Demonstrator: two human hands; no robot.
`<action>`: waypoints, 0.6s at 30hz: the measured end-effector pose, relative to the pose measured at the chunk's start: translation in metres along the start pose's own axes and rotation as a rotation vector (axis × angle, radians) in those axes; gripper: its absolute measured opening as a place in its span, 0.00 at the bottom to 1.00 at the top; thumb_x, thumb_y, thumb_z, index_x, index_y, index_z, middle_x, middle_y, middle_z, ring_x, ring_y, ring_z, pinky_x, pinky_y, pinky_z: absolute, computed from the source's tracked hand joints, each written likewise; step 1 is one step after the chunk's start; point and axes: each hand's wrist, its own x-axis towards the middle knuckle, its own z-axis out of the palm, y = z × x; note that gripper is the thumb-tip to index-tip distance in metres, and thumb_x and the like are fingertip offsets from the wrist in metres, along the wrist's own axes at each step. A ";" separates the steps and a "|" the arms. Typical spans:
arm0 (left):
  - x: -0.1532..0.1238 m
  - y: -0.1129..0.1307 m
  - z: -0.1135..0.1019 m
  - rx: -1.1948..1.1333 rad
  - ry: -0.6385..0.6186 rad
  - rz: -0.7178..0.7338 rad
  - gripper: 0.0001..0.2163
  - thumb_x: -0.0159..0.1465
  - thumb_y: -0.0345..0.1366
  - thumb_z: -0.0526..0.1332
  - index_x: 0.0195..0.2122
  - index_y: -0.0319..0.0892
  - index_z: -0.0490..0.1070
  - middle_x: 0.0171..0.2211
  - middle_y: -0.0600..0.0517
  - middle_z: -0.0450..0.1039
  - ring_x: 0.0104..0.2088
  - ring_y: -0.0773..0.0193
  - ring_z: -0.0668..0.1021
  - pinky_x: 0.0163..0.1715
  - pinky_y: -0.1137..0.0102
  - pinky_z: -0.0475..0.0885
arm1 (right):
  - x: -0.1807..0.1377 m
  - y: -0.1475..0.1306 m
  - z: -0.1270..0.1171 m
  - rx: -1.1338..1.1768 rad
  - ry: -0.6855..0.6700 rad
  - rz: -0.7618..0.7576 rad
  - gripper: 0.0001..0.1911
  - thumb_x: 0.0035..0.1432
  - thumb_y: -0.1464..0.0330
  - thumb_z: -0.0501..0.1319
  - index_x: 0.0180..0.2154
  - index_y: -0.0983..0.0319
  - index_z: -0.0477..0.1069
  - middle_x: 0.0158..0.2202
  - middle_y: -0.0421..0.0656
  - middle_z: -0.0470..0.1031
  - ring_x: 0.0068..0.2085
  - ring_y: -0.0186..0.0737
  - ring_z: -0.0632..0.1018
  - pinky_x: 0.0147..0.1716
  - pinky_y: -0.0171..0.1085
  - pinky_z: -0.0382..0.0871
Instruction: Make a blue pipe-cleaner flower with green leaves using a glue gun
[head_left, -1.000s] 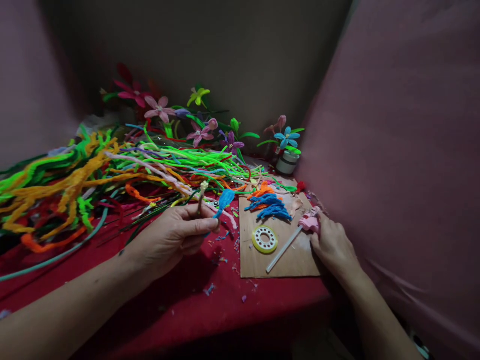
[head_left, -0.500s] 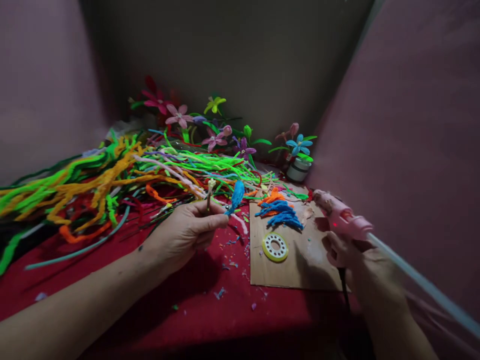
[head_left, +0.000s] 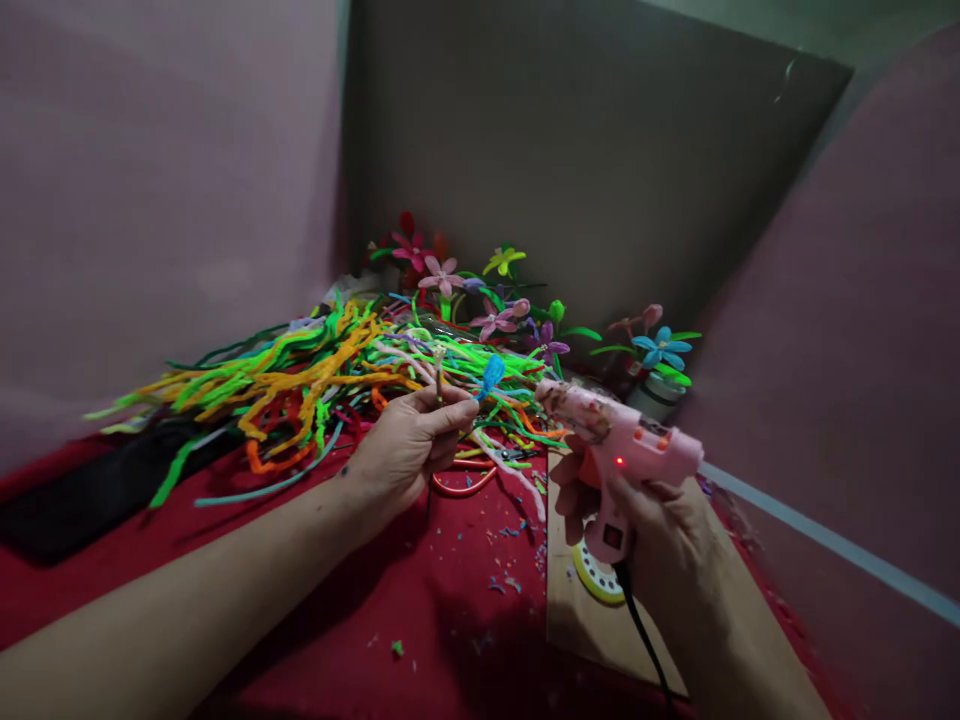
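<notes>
Between the thumb and fingers of my left hand [head_left: 412,435] is a blue pipe-cleaner petal [head_left: 491,376], its rounded end pointing up and right. A thin dark stem with a pale tip [head_left: 439,362] also sticks up from the same hand. My right hand [head_left: 660,530] is wrapped round the handle of a pink glue gun [head_left: 622,430], whose red light glows. The gun's nozzle points left toward the petal, with a gap between them. A long glue stick [head_left: 825,540] runs out of its back, and a black cord hangs from the handle.
Loose pipe cleaners [head_left: 300,365] in many colours pile up on the red cloth [head_left: 360,620]. Finished flowers [head_left: 442,275] stand behind them. A wooden board [head_left: 600,640] lies at right, bearing a yellow-and-white tape roll [head_left: 598,580]. Fuzz scraps dot the cloth.
My right hand has lifted the glue gun off to the left, over the board and nearer the petal. The camera view has shifted, and my left hand still holds the petal and stem.
</notes>
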 end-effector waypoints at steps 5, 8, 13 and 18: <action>0.001 -0.001 -0.001 0.039 0.020 0.002 0.08 0.52 0.30 0.65 0.26 0.39 0.65 0.16 0.62 0.55 0.13 0.80 0.52 0.12 0.79 0.43 | -0.003 0.008 0.004 -0.205 -0.001 -0.031 0.11 0.55 0.61 0.58 0.30 0.61 0.73 0.22 0.42 0.72 0.20 0.35 0.69 0.17 0.33 0.62; 0.000 -0.003 0.000 0.061 0.034 -0.013 0.07 0.51 0.30 0.66 0.26 0.39 0.66 0.16 0.61 0.57 0.13 0.80 0.53 0.13 0.79 0.44 | -0.004 0.011 0.004 -0.162 -0.033 -0.020 0.17 0.55 0.58 0.56 0.43 0.59 0.72 0.28 0.44 0.75 0.24 0.40 0.71 0.20 0.36 0.64; 0.000 -0.006 0.000 0.081 0.011 -0.025 0.08 0.51 0.31 0.66 0.26 0.39 0.66 0.17 0.60 0.58 0.14 0.79 0.53 0.13 0.78 0.43 | -0.004 0.016 0.001 -0.148 -0.035 -0.018 0.23 0.55 0.57 0.56 0.51 0.59 0.66 0.30 0.45 0.75 0.25 0.41 0.72 0.22 0.38 0.65; -0.001 -0.006 0.001 0.105 0.002 -0.028 0.08 0.51 0.31 0.66 0.26 0.39 0.66 0.17 0.60 0.58 0.14 0.79 0.53 0.13 0.77 0.43 | -0.007 0.021 -0.003 -0.143 -0.005 0.009 0.18 0.56 0.59 0.57 0.46 0.60 0.69 0.27 0.43 0.74 0.23 0.38 0.71 0.18 0.34 0.61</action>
